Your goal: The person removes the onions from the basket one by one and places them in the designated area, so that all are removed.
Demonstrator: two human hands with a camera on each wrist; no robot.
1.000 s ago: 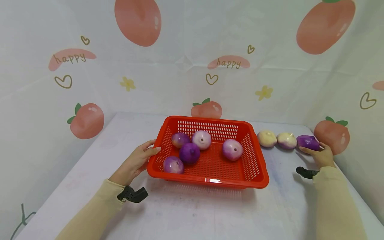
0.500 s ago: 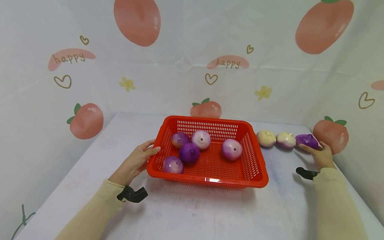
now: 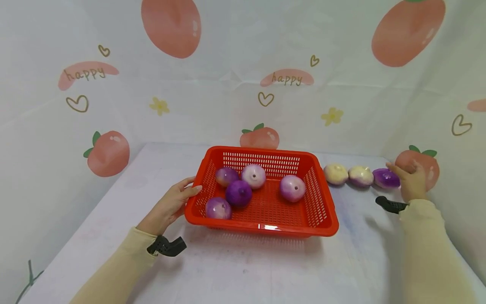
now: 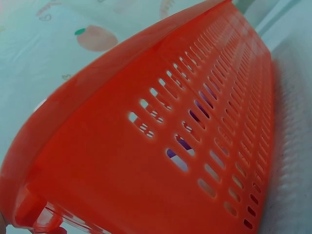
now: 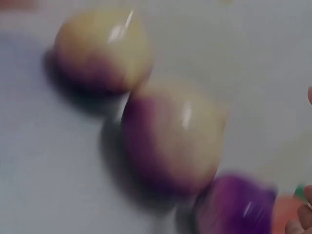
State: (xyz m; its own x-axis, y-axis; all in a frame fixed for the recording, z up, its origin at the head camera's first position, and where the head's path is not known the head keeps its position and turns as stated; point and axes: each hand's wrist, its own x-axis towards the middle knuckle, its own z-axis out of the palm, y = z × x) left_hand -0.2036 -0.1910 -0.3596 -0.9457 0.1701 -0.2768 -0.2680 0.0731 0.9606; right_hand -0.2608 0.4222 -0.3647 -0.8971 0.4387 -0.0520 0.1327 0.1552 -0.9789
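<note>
My left hand (image 3: 171, 207) grips the left rim of a red plastic basket (image 3: 235, 225), thumb on top and fingers underneath. Inside are several onions: a dark purple onion (image 3: 238, 193) amid others at the left, and a pale purple onion (image 3: 292, 188) alone toward the right. Right of the basket, two yellowish-white onions (image 3: 336, 174) and a deep purple onion (image 3: 386, 178) stand in a row. My right hand (image 3: 414, 181) hovers just right of that purple onion, holding nothing, its fingers apart from it. In the right wrist view, only some fingertips (image 5: 304, 217) show at the edge.
A whitish cloth covers the table (image 3: 243, 274). Behind it hangs a white backdrop (image 3: 228, 105) printed with peaches, hearts and flowers, which also closes in both sides. A black wrist mount (image 3: 167, 246) juts from the left sleeve and another (image 3: 391, 205) from the right.
My right hand has let go of the deep purple onion and risen away from it; that onion stays at the row's right end. My left hand and the basket have kept their place.
</note>
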